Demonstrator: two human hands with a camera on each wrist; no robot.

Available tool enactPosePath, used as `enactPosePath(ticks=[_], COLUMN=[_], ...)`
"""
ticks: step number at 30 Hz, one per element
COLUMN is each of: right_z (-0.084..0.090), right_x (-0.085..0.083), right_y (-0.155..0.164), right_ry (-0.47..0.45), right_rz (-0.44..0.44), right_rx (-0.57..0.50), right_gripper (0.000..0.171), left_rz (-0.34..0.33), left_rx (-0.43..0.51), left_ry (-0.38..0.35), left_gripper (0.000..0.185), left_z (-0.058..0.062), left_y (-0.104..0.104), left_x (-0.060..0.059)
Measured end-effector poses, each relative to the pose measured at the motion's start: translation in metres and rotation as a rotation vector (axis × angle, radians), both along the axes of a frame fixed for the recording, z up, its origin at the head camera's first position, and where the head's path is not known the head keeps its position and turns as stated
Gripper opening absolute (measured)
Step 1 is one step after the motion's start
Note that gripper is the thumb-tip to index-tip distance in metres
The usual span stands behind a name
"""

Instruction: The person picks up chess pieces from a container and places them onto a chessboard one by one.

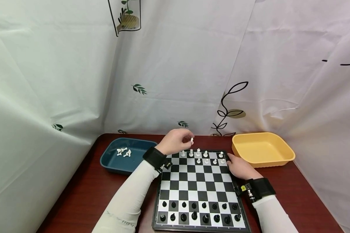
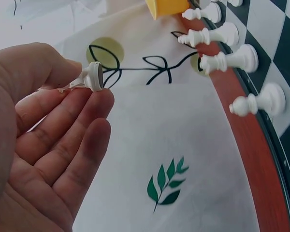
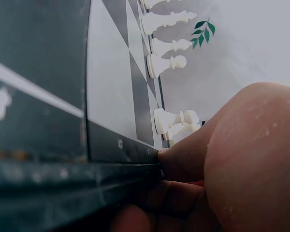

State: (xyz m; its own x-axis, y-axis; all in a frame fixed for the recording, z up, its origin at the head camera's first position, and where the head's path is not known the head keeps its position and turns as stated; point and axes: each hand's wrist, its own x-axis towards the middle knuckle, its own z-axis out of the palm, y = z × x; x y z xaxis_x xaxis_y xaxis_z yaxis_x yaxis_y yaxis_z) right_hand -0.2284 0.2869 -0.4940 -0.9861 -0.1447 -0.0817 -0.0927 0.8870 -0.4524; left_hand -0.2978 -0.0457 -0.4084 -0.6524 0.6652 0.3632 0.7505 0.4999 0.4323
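Between the thumb and fingertips of my left hand (image 1: pixel 177 141) is a small white chess piece (image 2: pixel 93 76), pinched with its round base pointing outward. It is raised above the far edge of the chessboard (image 1: pixel 188 186). My right hand (image 1: pixel 241 166) grips the board's right edge near the far corner, thumb on the rim and fingers curled below, as the right wrist view shows. White pieces (image 1: pixel 198 152) stand upright in two partly filled rows at the far side. Two rows of black pieces (image 1: pixel 194 216) line the near side.
A blue tray (image 1: pixel 110 166) left of the board holds several white pieces (image 1: pixel 127 153) lying on their sides. To the right stands a yellow tray (image 1: pixel 280 158). The dark red table (image 1: pixel 84 194) ends at a white patterned curtain (image 1: pixel 175 81) behind.
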Motion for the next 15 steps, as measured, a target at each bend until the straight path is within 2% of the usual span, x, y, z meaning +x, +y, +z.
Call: enactPosePath(ticks=[10,15], right_z=[0.003,0.003], right_x=[0.001,0.001], right_y=[-0.001,-0.002], right_ry=[-0.013,-0.013], right_rz=[-0.009,-0.005], right_rx=[0.0,0.001], right_gripper=[0.053,0.053], left_rz=[-0.02,-0.023], left_rx=[0.0,-0.024], left_ry=[-0.061,-0.064], left_gripper=[0.02,0.019], left_z=[-0.002,-0.005], left_y=[0.024,0.036], left_x=[-0.003,-0.005])
